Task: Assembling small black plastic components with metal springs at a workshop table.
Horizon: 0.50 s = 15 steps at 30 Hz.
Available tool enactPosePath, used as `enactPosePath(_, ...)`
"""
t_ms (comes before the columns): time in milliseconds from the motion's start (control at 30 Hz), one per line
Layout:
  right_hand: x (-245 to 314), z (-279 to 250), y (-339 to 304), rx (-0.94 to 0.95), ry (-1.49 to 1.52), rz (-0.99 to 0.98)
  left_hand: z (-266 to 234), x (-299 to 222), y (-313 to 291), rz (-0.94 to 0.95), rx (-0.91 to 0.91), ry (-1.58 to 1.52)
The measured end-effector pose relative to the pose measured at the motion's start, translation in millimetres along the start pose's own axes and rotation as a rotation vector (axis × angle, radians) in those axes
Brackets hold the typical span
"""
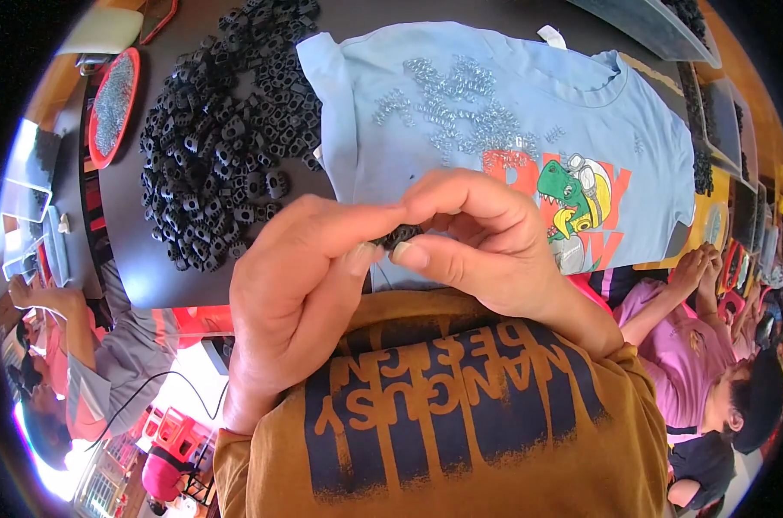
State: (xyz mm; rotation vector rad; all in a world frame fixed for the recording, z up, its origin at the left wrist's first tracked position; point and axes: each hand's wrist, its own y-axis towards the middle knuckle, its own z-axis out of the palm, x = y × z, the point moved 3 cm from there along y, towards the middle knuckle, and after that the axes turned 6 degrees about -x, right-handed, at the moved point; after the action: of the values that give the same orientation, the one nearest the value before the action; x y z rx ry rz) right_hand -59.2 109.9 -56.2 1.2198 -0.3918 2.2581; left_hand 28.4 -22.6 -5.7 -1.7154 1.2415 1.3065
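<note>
Close in front of my chest, my left hand (301, 272) and my right hand (490, 246) meet at their fingertips. Pinched between both thumbs and forefingers is a small black plastic piece (400, 234), mostly covered by the fingers. Behind my hands, a light blue T-shirt (374, 164) with a printed cartoon dinosaur lies spread over the dark table (158, 272). Many small metal coil springs (469, 104) are scattered on its cloth. Left of the shirt is a large heap of small black plastic pieces (210, 164), similar in look to the held one.
A red-rimmed dish (134, 65) full of springs stands at the far left. Clear plastic bins (667, 26) sit at the far right. Co-workers are seated on both sides: a person in pink (676, 354) at right, a grey-sleeved one (132, 363) at left.
</note>
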Motion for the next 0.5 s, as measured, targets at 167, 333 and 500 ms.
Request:
enactPosePath(167,-1,-1,0,-0.011,0.0,0.017,0,-3,2,0.203,-0.043,0.191)
enactPosePath(333,2,1,1,-0.032,-0.057,0.014,-3,-2,-5,-0.001,-0.094,0.113)
enactPosePath(500,2,0,0,-0.017,-0.059,0.019,-3,2,-9,-0.116,-0.141,-0.127)
